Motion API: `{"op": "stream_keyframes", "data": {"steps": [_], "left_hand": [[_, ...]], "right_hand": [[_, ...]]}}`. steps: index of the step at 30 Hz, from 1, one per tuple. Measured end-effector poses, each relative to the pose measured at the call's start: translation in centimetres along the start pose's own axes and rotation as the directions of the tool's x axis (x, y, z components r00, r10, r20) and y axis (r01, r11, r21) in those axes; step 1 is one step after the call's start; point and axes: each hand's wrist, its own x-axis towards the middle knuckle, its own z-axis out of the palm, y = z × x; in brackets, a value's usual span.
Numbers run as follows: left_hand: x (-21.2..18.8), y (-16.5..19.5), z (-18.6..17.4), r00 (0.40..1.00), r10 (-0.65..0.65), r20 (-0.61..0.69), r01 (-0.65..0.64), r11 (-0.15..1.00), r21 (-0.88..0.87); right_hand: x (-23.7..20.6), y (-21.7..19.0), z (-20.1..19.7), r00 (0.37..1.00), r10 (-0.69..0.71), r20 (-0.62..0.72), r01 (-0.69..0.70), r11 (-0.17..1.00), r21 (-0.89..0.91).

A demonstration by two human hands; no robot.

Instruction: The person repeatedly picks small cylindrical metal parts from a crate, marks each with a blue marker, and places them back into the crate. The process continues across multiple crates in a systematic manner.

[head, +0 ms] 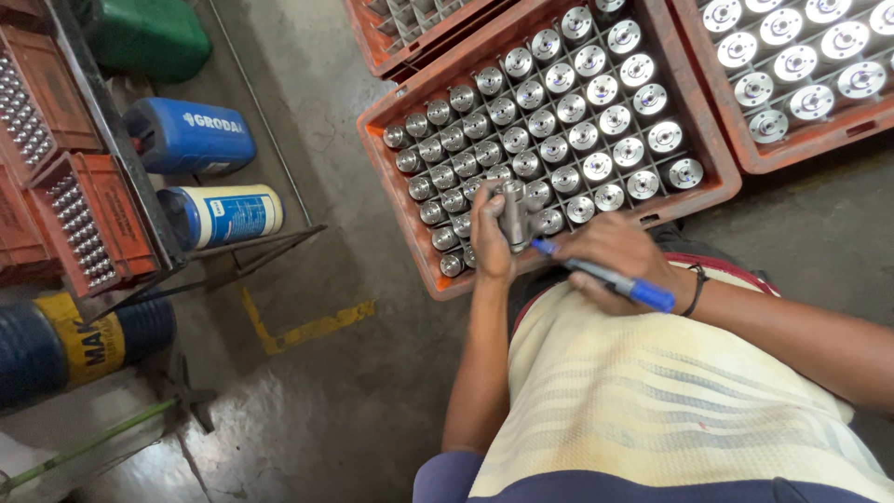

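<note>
Head view. The left hand gripped 1 metal cylindrical part, held upright; the fingers wrapped its left side and the thumb lay along the front, so the part's right flank and top end stood clear of the hand. The part hung over the near edge of the orange crate, toward the crate's 6 o'clock.

The right hand lay at 3 o'clock of the part, fingers clamped on a blue marker pen. The pen's tip pointed to 10 o'clock and met the lower right side of the part; its capped end stuck out at 4 o'clock past the knuckles. A black wrist band sat on that arm.

The crate's divider cells held rows of like metal parts, flanged ends up. A second orange crate with larger-faced parts stood at 2 o'clock. At 9 o'clock of the hands lay a blue canister, a white-and-blue container and a green can on the concrete floor, marked with a yellow painted angle.
</note>
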Motion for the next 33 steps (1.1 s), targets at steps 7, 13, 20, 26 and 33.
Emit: {"op": "stream_keyframes", "data": {"steps": [7, 13, 20, 26, 33], "left_hand": [[-1.8, 3.6, 1.4, 0.926, 0.341, 0.162, -0.151, -0.057, 0.987], [1.1, 1.2, 3.8, 0.957, 0.291, 0.002, 0.038, -0.132, 0.991], [1.6, 4.1, 0.3, 0.977, 0.151, 0.149, -0.205, 0.857, 0.473], [2.3, -3.5, 1.2, 0.997, 0.032, 0.072, -0.049, 0.968, 0.247], [2.4, -4.0, 1.6, 0.993, 0.068, 0.097, -0.092, 0.959, 0.269]], "right_hand": [[-0.5, -0.1, -2.2, 0.978, 0.17, -0.125, -0.17, 0.985, 0.014], [-0.6, 0.0, -2.6, 0.976, 0.187, -0.114, -0.185, 0.982, 0.034], [-0.4, -0.5, -3.3, 0.99, 0.114, -0.085, -0.121, 0.989, -0.079], [0.1, 0.3, -2.5, 0.998, -0.064, -0.01, 0.062, 0.99, -0.123], [-0.8, 0.3, -2.1, 0.999, 0.029, -0.018, -0.031, 0.995, -0.096]]}}
